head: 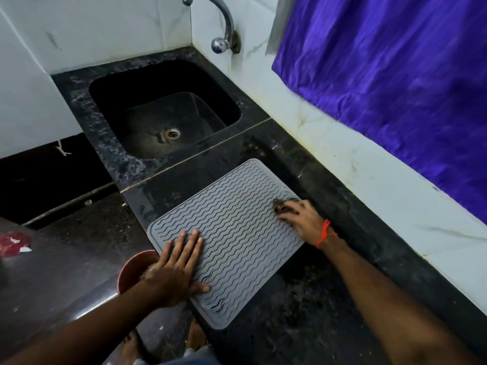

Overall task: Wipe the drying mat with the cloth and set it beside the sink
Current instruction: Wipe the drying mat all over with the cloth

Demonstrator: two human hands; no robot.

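A grey drying mat (232,233) with wavy ridges lies flat on the black stone counter, just in front of the black sink (163,111). My left hand (176,267) presses flat on the mat's near left edge, fingers straight. My right hand (300,217) holds a small dark cloth (279,205) against the mat's far right edge; most of the cloth is hidden under the fingers. A red thread is tied round my right wrist.
A chrome tap (224,27) rises from the wall behind the sink. A blue curtain (395,75) hangs at the right above a white tiled ledge. A reddish bowl (131,270) sits below the counter's front edge, under my left wrist.
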